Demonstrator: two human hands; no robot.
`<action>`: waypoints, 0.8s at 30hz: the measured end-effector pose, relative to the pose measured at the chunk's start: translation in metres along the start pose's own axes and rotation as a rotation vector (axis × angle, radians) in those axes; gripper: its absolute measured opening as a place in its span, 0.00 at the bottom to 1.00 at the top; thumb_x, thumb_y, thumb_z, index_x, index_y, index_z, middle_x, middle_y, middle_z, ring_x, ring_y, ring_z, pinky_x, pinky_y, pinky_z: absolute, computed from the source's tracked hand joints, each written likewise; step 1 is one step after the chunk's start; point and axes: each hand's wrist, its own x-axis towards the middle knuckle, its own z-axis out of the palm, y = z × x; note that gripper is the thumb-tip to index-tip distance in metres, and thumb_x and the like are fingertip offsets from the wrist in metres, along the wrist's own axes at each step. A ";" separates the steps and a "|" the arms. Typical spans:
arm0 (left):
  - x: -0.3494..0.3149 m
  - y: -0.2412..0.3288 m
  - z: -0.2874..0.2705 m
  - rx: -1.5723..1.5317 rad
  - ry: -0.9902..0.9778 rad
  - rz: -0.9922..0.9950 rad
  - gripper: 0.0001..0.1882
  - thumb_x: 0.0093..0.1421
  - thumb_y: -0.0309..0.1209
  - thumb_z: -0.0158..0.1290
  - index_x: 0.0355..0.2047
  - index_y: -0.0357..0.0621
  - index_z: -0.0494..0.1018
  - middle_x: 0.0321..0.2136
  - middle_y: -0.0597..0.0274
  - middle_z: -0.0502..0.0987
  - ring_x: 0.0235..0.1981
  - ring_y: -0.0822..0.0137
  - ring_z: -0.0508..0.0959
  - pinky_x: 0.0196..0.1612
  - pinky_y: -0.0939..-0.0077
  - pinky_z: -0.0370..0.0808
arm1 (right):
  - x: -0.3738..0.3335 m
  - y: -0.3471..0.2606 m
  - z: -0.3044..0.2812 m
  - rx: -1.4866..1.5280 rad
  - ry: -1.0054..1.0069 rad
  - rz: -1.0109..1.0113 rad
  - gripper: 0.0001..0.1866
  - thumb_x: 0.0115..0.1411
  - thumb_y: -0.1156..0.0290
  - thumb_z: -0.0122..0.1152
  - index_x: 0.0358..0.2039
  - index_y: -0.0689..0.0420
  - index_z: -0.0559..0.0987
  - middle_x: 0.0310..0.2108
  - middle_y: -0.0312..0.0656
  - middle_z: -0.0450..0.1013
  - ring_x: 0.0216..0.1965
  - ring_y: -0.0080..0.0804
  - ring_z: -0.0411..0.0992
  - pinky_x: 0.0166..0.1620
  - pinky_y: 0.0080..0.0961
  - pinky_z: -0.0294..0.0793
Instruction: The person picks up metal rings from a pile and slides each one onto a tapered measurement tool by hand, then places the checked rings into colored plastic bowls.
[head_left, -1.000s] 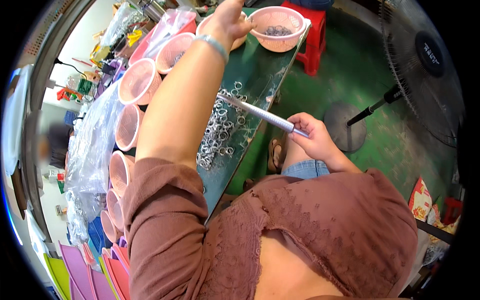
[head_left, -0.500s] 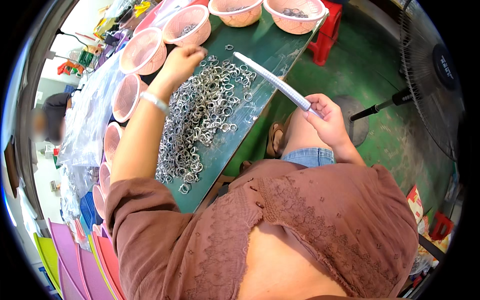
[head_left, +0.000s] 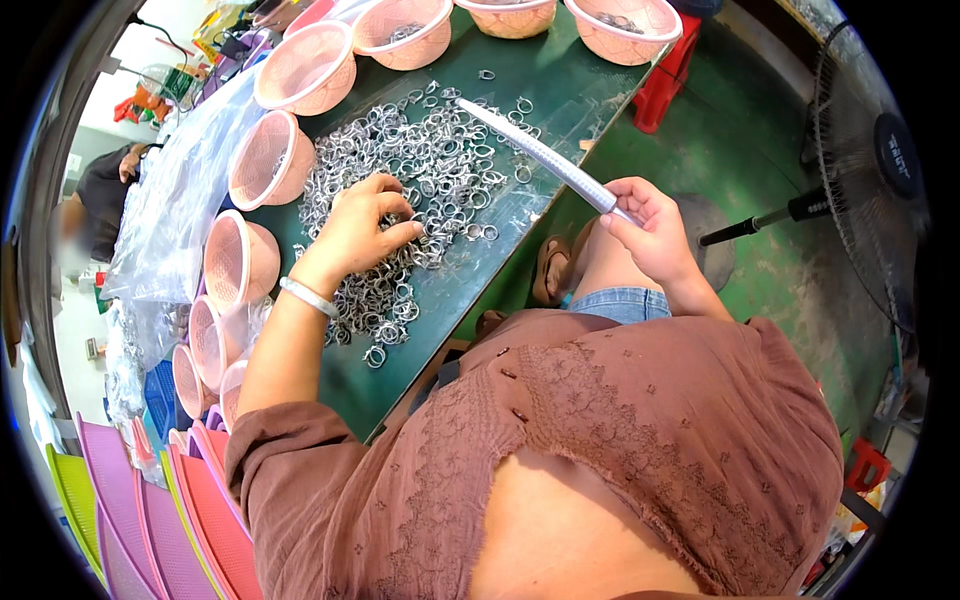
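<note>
A wide heap of silver-coloured metal rings (head_left: 445, 165) is spread over the green tabletop (head_left: 560, 70). My left hand (head_left: 360, 228) reaches over the middle of the heap, thumb and fingers apart, with its fingertips at the rings; no ring shows in its grasp. In my right hand (head_left: 648, 225) is the thick end of a tapered ring mandrel (head_left: 540, 152), pale grey with marks along its length. The mandrel slants up to the left, its thin tip above the far side of the heap. No ring is visible on it.
Pink mesh baskets line the far and left table edges; one basket (head_left: 625, 40) at the far right holds rings. Clear plastic bags (head_left: 175, 210) lie beyond the left baskets. A red stool (head_left: 665, 85) and a standing fan (head_left: 860, 170) are to the right.
My left hand has come back from near the far baskets and opened over the middle of the heap. My right hand still holds the mandrel in nearly the same place. The view has shifted slightly.
</note>
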 end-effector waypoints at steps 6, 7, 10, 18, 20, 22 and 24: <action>0.017 -0.011 0.004 0.008 0.142 -0.248 0.12 0.47 0.34 0.56 0.24 0.36 0.73 0.25 0.53 0.72 0.26 0.61 0.74 0.31 0.72 0.70 | -0.002 -0.001 0.000 -0.017 0.011 0.013 0.13 0.49 0.84 0.52 0.38 0.64 0.69 0.29 0.36 0.69 0.32 0.18 0.66 0.37 0.15 0.65; 0.023 -0.012 0.008 0.002 0.192 -0.296 0.11 0.48 0.34 0.56 0.24 0.36 0.73 0.24 0.53 0.71 0.26 0.61 0.74 0.31 0.72 0.69 | -0.002 -0.002 -0.001 -0.018 0.008 0.017 0.13 0.49 0.84 0.52 0.38 0.64 0.69 0.29 0.36 0.69 0.32 0.18 0.66 0.37 0.15 0.65; 0.046 -0.020 0.021 -0.010 0.326 -0.204 0.11 0.48 0.33 0.55 0.30 0.39 0.74 0.24 0.54 0.69 0.26 0.62 0.73 0.31 0.71 0.69 | -0.002 -0.002 0.002 -0.004 -0.004 0.035 0.13 0.49 0.84 0.52 0.38 0.64 0.69 0.29 0.36 0.69 0.32 0.18 0.66 0.37 0.15 0.65; 0.068 -0.025 0.026 -0.037 0.195 -0.240 0.14 0.47 0.32 0.54 0.36 0.47 0.74 0.30 0.53 0.71 0.34 0.54 0.72 0.38 0.68 0.69 | -0.003 -0.009 0.005 -0.028 -0.019 0.036 0.14 0.49 0.83 0.52 0.38 0.64 0.68 0.29 0.36 0.69 0.32 0.18 0.66 0.37 0.15 0.64; 0.066 -0.034 0.032 -0.155 0.316 -0.181 0.12 0.50 0.29 0.53 0.37 0.45 0.74 0.27 0.57 0.73 0.29 0.60 0.74 0.33 0.72 0.70 | -0.003 -0.008 0.005 -0.050 -0.011 0.026 0.14 0.49 0.83 0.52 0.38 0.64 0.68 0.29 0.36 0.69 0.32 0.18 0.66 0.38 0.15 0.65; 0.062 -0.035 0.031 -0.659 0.356 -0.302 0.13 0.52 0.27 0.52 0.40 0.42 0.71 0.29 0.61 0.73 0.27 0.69 0.72 0.31 0.79 0.69 | -0.003 -0.008 0.006 -0.053 -0.023 0.018 0.14 0.49 0.82 0.53 0.38 0.64 0.68 0.30 0.36 0.69 0.33 0.18 0.66 0.38 0.16 0.65; 0.054 -0.029 0.021 -1.137 0.313 -0.408 0.16 0.56 0.24 0.48 0.46 0.41 0.66 0.30 0.63 0.74 0.29 0.74 0.74 0.33 0.85 0.70 | -0.003 -0.009 0.008 -0.087 -0.039 0.018 0.14 0.49 0.83 0.53 0.38 0.65 0.69 0.30 0.36 0.70 0.33 0.18 0.67 0.38 0.16 0.66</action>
